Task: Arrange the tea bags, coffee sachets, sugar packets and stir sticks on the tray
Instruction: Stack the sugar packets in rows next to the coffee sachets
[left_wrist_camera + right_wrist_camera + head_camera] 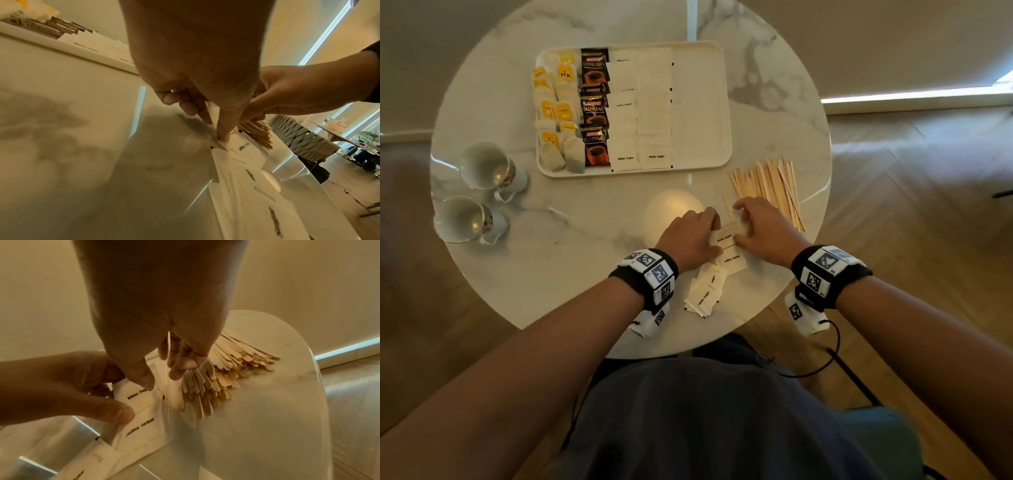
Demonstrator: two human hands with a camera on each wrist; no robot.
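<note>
A cream tray (702, 102) at the back holds rows of tea bags (558, 109), black coffee sachets (594, 109) and white sugar packets (640, 109); its right third is bare. Near the table's front, my left hand (714, 240) and right hand (739, 224) both pinch one white sugar packet (726, 236) from opposite sides. The right wrist view shows my right hand (162, 378) with its thumb on that sugar packet (139, 397). Several loose sugar packets (705, 291) lie below my hands. Wooden stir sticks (770, 192) sit fanned in a pile just beyond my right hand.
Two glass cups (486, 166) (464, 219) stand at the round marble table's (585, 274) left edge. One stray stir stick (727, 205) lies apart from the pile, close to my fingers. The table's front edge is near my wrists.
</note>
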